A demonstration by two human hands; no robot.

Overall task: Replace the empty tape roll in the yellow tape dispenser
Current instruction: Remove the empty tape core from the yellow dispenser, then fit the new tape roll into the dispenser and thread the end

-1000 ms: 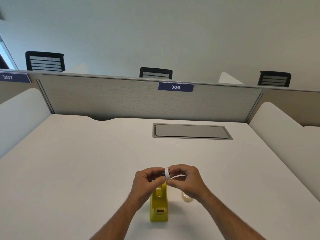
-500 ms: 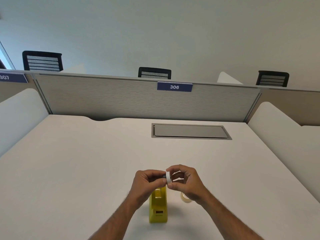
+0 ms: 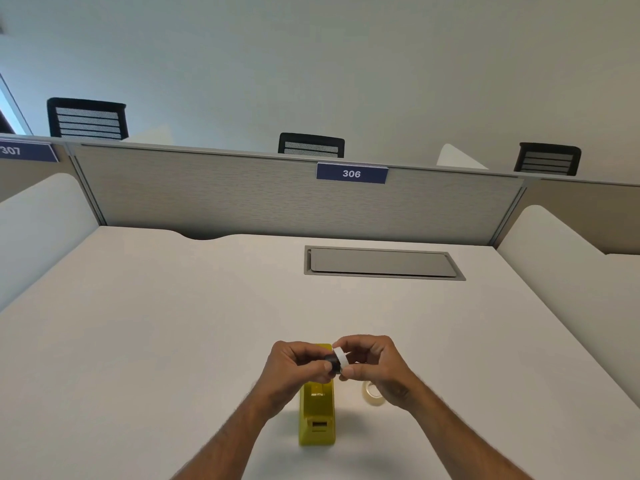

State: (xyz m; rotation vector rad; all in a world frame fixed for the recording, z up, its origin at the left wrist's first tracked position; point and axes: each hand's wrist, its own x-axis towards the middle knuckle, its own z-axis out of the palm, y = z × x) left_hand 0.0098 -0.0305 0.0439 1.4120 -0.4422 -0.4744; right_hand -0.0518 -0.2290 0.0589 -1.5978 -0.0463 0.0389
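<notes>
The yellow tape dispenser (image 3: 317, 419) stands on the white desk (image 3: 173, 341), close to me, its far end hidden behind my hands. Just above it my left hand (image 3: 294, 367) pinches a small black spindle (image 3: 331, 362). My right hand (image 3: 375, 365) pinches the empty white tape core (image 3: 340, 359), which sits on the spindle's right end. A clear new tape roll (image 3: 372, 393) lies flat on the desk right of the dispenser, half hidden under my right wrist.
A grey cable hatch (image 3: 381, 263) is set into the desk further back. A grey partition with a blue "306" sign (image 3: 351, 173) closes the far side, with low white side panels left and right. Black chair backs show beyond.
The black spindle now shows between my hands: the white core has slid rightward along it. Both hands stay above the dispenser.
</notes>
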